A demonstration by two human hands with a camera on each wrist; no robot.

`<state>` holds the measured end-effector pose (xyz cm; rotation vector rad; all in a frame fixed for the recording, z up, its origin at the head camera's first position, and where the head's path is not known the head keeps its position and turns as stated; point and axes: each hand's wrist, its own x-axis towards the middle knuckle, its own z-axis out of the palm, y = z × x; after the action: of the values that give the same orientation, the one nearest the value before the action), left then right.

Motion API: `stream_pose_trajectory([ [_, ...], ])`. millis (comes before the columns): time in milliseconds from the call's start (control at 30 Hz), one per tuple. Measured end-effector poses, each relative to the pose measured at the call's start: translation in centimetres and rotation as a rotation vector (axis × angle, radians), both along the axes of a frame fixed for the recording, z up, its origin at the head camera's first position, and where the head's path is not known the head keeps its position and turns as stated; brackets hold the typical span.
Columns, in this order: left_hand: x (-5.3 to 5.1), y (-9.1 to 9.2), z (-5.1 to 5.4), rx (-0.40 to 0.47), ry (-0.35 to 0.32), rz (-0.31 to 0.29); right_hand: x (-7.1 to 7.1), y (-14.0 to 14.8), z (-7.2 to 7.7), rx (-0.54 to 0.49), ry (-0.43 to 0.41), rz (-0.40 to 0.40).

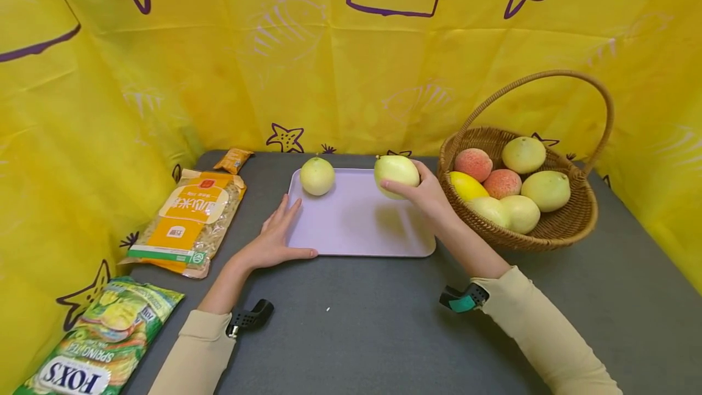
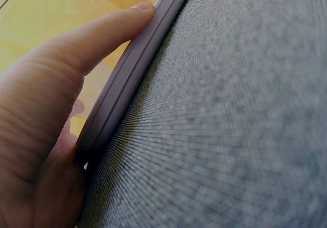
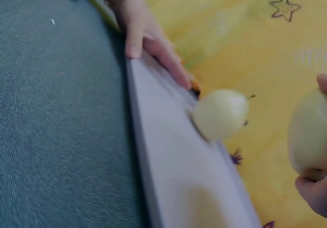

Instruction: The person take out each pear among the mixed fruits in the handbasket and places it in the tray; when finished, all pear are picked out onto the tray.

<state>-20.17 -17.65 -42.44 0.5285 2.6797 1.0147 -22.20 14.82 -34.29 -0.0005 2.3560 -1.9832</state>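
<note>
My right hand (image 1: 429,195) grips a pale yellow-green fruit (image 1: 395,169) with a short stem, above the right part of a lilac tray (image 1: 345,224). The fruit's shadow falls on the tray. My left hand (image 1: 273,241) spreads around the tray's near left corner, its thumb along the front edge, as the left wrist view shows with the thumb (image 2: 115,31) on the rim. Another pale yellow-green fruit (image 1: 317,176) sits at the tray's far left corner. To the right stands a wicker basket (image 1: 570,233) of peaches (image 1: 473,164), a yellow fruit (image 1: 467,186) and several pale green fruits (image 1: 546,191).
The basket's tall handle (image 1: 606,102) arches over it, close to my right forearm. On the left lie a bag of grain-like food (image 1: 192,218), a small orange packet (image 1: 233,161) and a green Fox's bag (image 1: 104,334). A yellow patterned cloth (image 1: 356,78) hangs behind the grey table (image 1: 351,334).
</note>
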Motion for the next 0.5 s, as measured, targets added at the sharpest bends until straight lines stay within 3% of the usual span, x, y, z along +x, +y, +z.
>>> stream_pose_trajectory([
  [267, 0.0, -0.1, -0.1, -0.006, -0.003, -0.001, -1.7, -1.4, -2.9, 0.007, -0.030, -0.066],
  [500, 0.0, 0.0, -0.1, -0.004, -0.004, 0.000, -2.8, -2.8, -4.4, 0.001, -0.050, -0.103],
])
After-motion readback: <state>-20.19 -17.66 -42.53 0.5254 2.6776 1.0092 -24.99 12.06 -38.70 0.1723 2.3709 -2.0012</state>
